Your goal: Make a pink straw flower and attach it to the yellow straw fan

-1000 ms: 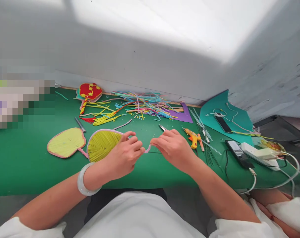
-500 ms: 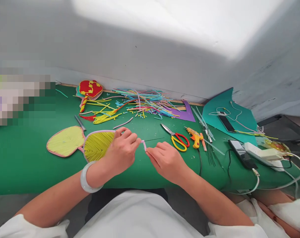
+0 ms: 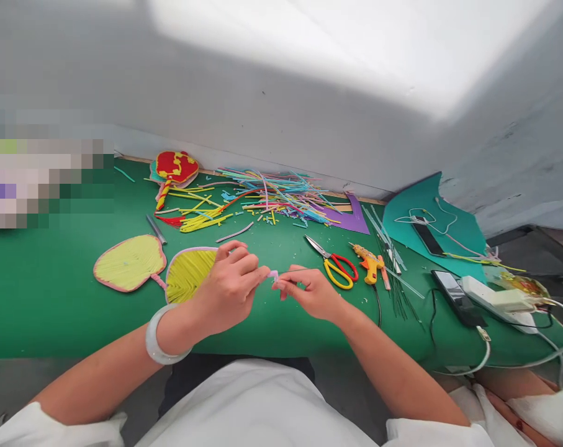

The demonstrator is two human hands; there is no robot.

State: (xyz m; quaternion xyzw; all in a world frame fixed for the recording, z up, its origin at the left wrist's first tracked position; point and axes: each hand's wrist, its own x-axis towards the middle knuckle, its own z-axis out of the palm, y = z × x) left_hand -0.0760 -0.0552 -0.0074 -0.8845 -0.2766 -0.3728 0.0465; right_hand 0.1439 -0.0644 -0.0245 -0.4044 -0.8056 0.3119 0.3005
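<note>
Both of my hands work at a short lilac pipe cleaner point(image 3: 274, 274) in the middle of the head view. My left hand point(image 3: 229, 282) is closed, pinching one end of it between thumb and fingertips. The fingertips of my right hand point(image 3: 316, 295) pinch its other end, which bends down. A thin dark wire point(image 3: 296, 270) runs rightward from the pipe cleaner over my right fingers. Partly hidden behind my left hand lies a yellow-green fan shape with a lilac edge point(image 3: 185, 273). To its left is a pale yellow fan shape with a pink edge point(image 3: 130, 264).
Scissors point(image 3: 331, 264) and a yellow glue gun point(image 3: 369, 263) lie right of my hands. Behind are a pile of coloured pipe cleaners point(image 3: 272, 192) and a red fan point(image 3: 176, 166). Thin wires, a phone point(image 3: 455, 295) and a power strip point(image 3: 499, 301) with cables lie farther right.
My right hand has turned and moved up and closer to my left, its fingers now more spread beneath the wire. The lilac pipe cleaner's free end is bent shorter. The view has shifted slightly.
</note>
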